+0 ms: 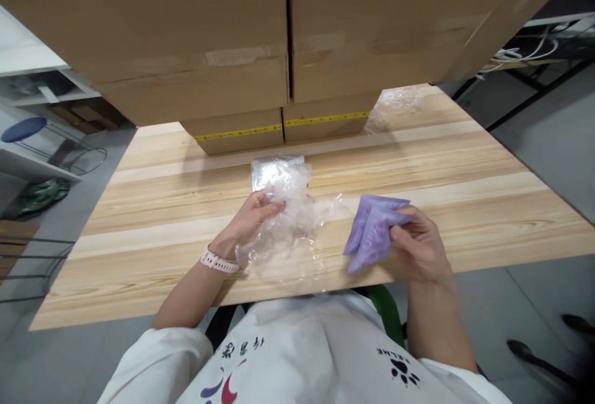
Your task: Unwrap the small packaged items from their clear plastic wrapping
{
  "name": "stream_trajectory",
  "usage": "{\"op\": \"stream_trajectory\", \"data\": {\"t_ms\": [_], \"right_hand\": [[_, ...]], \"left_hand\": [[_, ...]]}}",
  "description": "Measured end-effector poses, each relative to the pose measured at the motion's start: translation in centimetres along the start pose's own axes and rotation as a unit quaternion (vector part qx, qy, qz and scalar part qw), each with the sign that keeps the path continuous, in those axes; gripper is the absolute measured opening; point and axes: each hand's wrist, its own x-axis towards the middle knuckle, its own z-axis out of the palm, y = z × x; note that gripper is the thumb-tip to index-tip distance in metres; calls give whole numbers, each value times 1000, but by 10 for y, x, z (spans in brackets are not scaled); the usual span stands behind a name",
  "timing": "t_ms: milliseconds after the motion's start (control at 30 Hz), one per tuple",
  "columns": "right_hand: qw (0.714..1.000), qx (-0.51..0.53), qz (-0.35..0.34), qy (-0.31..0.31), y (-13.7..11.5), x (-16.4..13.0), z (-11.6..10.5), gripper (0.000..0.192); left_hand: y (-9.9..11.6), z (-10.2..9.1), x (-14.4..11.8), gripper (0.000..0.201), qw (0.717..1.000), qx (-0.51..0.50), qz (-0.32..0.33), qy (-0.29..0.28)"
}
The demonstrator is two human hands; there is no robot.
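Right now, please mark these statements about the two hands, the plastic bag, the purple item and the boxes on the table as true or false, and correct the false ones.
1. The right hand holds a purple textured cloth-like item. True.
2. The left hand rests flat on bare wood. False: it grips a crumpled clear plastic bag.
3. Brown cardboard boxes stand at the far side of the light wooden table. True.
4. The purple item is inside the bag. False: it is outside, to the bag's right.
5. A pale watch band is on the right wrist. False: the left wrist.
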Motion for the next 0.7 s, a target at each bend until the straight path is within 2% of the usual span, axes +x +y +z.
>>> {"op": "stream_trajectory", "data": {"t_ms": [67, 133, 200, 267, 333, 400, 500, 600, 633, 700], "right_hand": [[999, 36, 4, -20, 8, -5, 23, 34], [999, 21, 12, -30, 18, -8, 49, 31], [1000, -3, 20, -12, 29, -9, 69, 32], [999, -3, 29, 22, 37, -10, 79, 40], [999, 9, 40, 36, 41, -11, 82, 55], [998, 15, 54, 16, 41, -12, 80, 75], [998, 14, 54, -3, 37, -7, 74, 98], [998, 52, 8, 42, 31, 6, 68, 89], [996, 84, 19, 39, 28, 10, 68, 83], [981, 165, 104, -17, 23, 14, 69, 79]], "left_hand": [[-14, 16, -1, 36, 997, -73, -9, -5], [-26, 29, -4, 39, 988, -150, -29, -9], [-33, 38, -7, 40, 972, -226, -54, -16], [-35, 41, -10, 46, 960, -275, -57, -20], [-34, 41, -13, 55, 964, -262, -31, -23], [-34, 40, -16, 63, 980, -200, 0, -8], [-36, 39, -18, 58, 990, -142, -7, 12], [-34, 35, -19, 51, 985, -159, -51, -40], [-33, 34, -19, 51, 983, -162, -64, -65], [-31, 33, -20, 51, 979, -165, -79, -95]]}}
